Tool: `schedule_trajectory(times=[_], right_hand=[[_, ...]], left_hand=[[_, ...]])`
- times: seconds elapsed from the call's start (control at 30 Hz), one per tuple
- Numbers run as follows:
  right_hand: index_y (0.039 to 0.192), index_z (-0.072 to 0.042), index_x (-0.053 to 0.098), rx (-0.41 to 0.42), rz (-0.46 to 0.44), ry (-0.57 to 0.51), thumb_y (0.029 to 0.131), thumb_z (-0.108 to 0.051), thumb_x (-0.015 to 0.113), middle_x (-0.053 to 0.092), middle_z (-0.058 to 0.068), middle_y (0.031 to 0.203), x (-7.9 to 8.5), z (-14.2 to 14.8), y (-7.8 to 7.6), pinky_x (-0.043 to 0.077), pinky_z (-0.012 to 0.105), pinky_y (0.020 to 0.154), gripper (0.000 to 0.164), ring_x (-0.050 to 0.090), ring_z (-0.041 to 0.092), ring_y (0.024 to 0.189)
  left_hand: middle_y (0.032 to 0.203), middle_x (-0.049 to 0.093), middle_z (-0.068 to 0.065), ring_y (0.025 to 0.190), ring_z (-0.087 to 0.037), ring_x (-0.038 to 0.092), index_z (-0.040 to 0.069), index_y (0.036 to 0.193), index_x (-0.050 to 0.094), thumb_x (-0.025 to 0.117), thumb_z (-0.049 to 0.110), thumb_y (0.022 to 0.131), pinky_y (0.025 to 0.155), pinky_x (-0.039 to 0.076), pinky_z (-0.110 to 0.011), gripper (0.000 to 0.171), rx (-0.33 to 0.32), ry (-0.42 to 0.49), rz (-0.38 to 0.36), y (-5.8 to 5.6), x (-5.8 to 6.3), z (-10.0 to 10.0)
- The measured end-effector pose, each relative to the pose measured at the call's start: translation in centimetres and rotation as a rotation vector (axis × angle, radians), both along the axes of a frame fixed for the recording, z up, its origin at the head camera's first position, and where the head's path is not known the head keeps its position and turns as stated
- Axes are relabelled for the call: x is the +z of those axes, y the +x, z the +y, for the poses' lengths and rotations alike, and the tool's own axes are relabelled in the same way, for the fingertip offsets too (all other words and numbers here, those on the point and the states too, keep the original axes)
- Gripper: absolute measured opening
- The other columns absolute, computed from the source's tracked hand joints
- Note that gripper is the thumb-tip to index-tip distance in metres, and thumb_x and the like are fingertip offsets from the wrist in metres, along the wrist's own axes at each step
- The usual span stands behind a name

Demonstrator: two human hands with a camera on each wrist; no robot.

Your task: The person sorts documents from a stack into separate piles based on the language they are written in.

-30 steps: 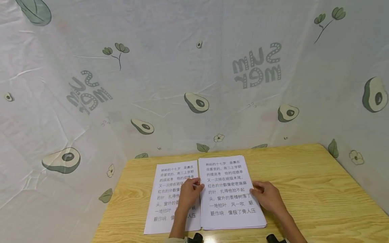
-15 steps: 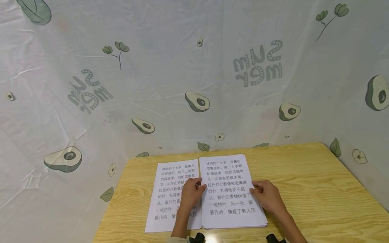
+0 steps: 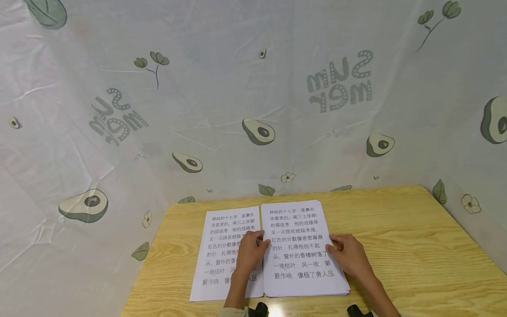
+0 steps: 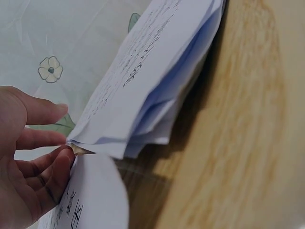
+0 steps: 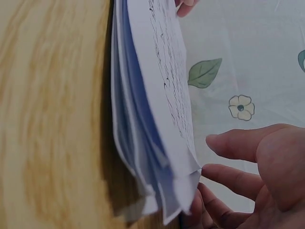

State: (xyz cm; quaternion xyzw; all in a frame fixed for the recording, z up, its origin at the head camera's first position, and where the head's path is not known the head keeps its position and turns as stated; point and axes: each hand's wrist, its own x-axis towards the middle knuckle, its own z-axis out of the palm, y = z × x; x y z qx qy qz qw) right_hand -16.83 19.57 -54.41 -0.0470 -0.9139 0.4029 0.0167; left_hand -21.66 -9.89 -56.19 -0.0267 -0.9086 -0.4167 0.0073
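Note:
A stack of printed paper sheets [image 3: 297, 253] lies on the table, its right and lower edges slightly uneven. Left of it, another printed sheet of paper [image 3: 215, 253] lies close alongside. My left hand [image 3: 248, 253] reaches across that sheet, fingertips at the stack's left edge. In the left wrist view, the thumb [image 4: 59, 110] stands apart from the paper. My right hand [image 3: 351, 257] is at the stack's right edge. The right wrist view shows the index finger [image 5: 228, 179] touching the loose sheet edges, the thumb [image 5: 231, 143] held away from them.
The light wood table [image 3: 404, 233] extends to the right of the papers. Behind it hangs a pale cloth [image 3: 222, 97] printed with avocados, leaves and flowers. Black wrist devices [image 3: 258, 309] show at the bottom edge.
The head view has shifted slightly. My left hand has edged right, its fingertips now closer on the stack's left side. My right hand stays at the right edge.

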Motion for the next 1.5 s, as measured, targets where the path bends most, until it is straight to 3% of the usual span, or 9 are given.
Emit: schedule_trajectory(times=[0.3,0.67,0.9,1.07,1.3,1.5], right_hand=[[0.138,0.012,0.065,-0.001,-0.009,0.018,0.099,-0.018,0.073,0.064,0.032,0.131,0.2,-0.1,0.0,0.045,0.034,0.078,0.05,0.06,0.028,0.096],[0.137,0.011,0.066,-0.003,-0.005,0.02,0.099,-0.017,0.074,0.064,0.028,0.124,0.1,-0.3,0.1,0.042,0.035,0.077,0.048,0.056,0.028,0.096],[0.137,0.015,0.064,-0.01,-0.002,-0.007,0.099,-0.015,0.073,0.061,0.035,0.132,-0.1,-0.3,0.0,0.046,0.035,0.078,0.05,0.059,0.03,0.097],[0.137,0.015,0.063,-0.004,0.014,0.019,0.098,-0.016,0.074,0.062,0.033,0.124,0.0,-0.5,0.0,0.043,0.034,0.076,0.051,0.056,0.029,0.094],[0.138,0.012,0.065,-0.02,0.025,0.027,0.099,-0.016,0.075,0.061,0.034,0.134,0.1,-0.8,0.1,0.048,0.035,0.077,0.049,0.063,0.03,0.098],[0.135,0.01,0.067,-0.044,0.084,-0.005,0.095,-0.008,0.078,0.07,0.025,0.116,0.0,-1.0,0.3,0.053,0.028,0.076,0.046,0.067,0.026,0.094]], left_hand=[[0.106,0.066,-0.008,0.083,-0.012,0.055,0.001,0.138,0.07,0.078,0.02,0.097,0.067,0.048,-0.022,0.046,-0.002,-0.004,0.001,-0.1,0.2,0.0],[0.111,0.069,-0.009,0.085,-0.012,0.057,0.0,0.14,0.069,0.078,0.019,0.097,0.069,0.049,-0.022,0.048,-0.007,0.011,0.008,0.0,0.1,0.1],[0.112,0.07,-0.007,0.089,-0.011,0.061,0.002,0.138,0.07,0.078,0.02,0.097,0.072,0.052,-0.023,0.046,-0.001,0.003,0.006,-0.1,0.1,0.1],[0.11,0.069,-0.007,0.087,-0.011,0.059,0.001,0.137,0.071,0.078,0.02,0.097,0.07,0.051,-0.022,0.046,0.002,-0.014,0.014,-0.1,0.2,0.1],[0.108,0.068,-0.007,0.085,-0.011,0.057,0.002,0.137,0.071,0.078,0.021,0.097,0.069,0.049,-0.022,0.044,0.0,0.004,0.024,-0.1,0.0,0.2],[0.109,0.066,-0.008,0.08,-0.011,0.054,0.005,0.136,0.073,0.079,0.018,0.096,0.063,0.047,-0.021,0.042,0.001,0.053,0.044,0.0,0.0,0.3]])
